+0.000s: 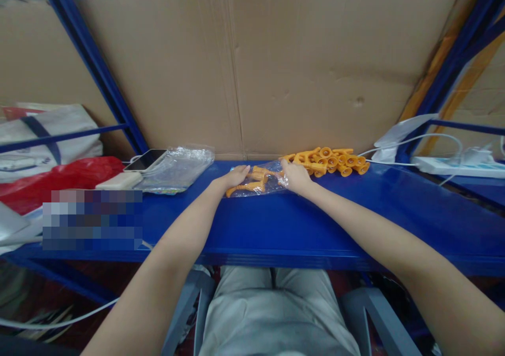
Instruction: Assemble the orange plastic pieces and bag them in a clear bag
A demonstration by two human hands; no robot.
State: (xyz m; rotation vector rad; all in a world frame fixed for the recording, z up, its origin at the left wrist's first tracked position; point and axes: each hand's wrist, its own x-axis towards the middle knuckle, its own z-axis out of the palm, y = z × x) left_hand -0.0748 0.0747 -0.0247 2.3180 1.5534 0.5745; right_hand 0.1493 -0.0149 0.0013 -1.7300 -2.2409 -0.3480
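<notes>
A small clear plastic bag (pixel 263 183) with orange plastic parts inside lies on the blue shelf (pixel 300 224) in front of me. My left hand (pixel 233 178) rests on the bag's left end, fingers laid flat over it. My right hand (pixel 295 176) pinches the bag's right end. Just behind my right hand sits a pile of loose orange parts (pixel 330 160) with round ends.
A stack of clear bags (pixel 179 168) and a phone (pixel 145 160) lie at the left, beside a red bag (pixel 59 180). A white power strip (pixel 457 165) with cables sits at the right. Cardboard (pixel 276 67) backs the shelf.
</notes>
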